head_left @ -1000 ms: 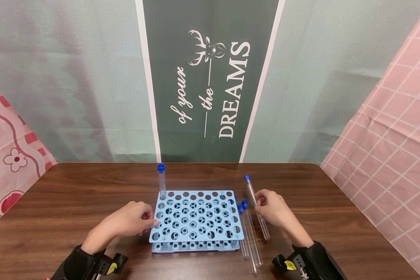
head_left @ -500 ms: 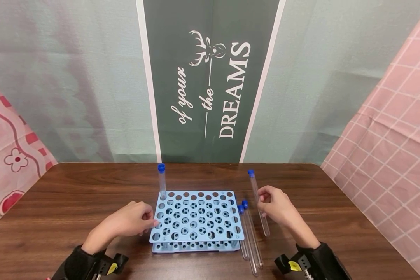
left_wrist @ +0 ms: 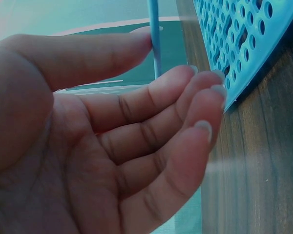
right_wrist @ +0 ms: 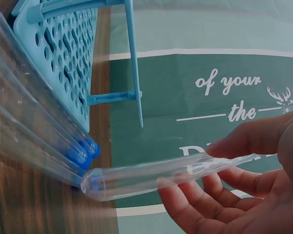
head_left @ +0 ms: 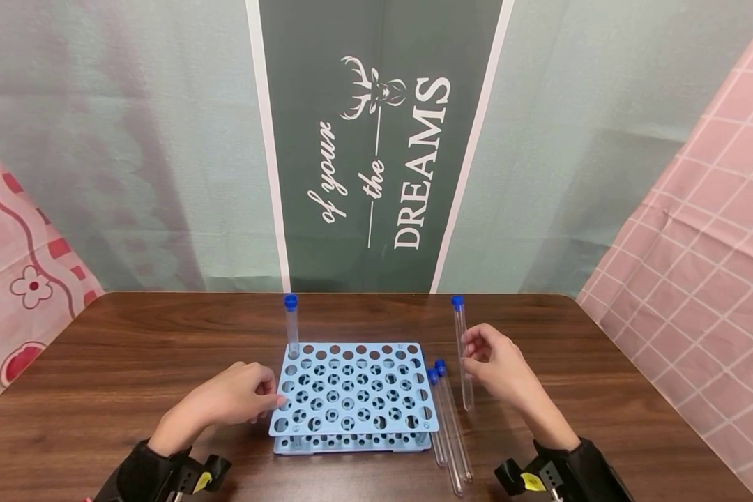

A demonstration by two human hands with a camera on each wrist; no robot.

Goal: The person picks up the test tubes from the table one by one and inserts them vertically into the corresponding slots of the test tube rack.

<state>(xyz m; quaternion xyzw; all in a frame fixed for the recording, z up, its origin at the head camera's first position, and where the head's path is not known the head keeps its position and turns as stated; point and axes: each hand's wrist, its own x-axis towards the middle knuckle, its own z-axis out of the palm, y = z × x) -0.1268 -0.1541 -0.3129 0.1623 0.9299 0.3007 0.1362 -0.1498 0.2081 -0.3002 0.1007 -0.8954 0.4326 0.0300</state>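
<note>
A light blue test tube rack (head_left: 355, 389) stands on the table, with one blue-capped test tube (head_left: 293, 328) upright in its far left hole. My left hand (head_left: 238, 394) holds the rack's left edge; the left wrist view has the thumb above the top plate and the curled fingers (left_wrist: 171, 112) below it. To the right of the rack, my right hand (head_left: 496, 362) pinches a clear test tube (head_left: 466, 376) between thumb and fingers, nearly upright with its blue cap up. In the right wrist view that tube's rounded bottom (right_wrist: 94, 185) points away from the hand.
Several capped test tubes (head_left: 452, 432) lie side by side between the rack and my right hand, caps toward the far side. Behind the wooden table (head_left: 163, 328) hangs a green curtain (head_left: 376, 265) with white lettering. Pink cloths hang at both sides.
The held test tube has swung from slanted to nearly upright, its cap moving right and away and its bottom lifting slightly. My right hand has shifted a little; the left has stayed on the rack.
</note>
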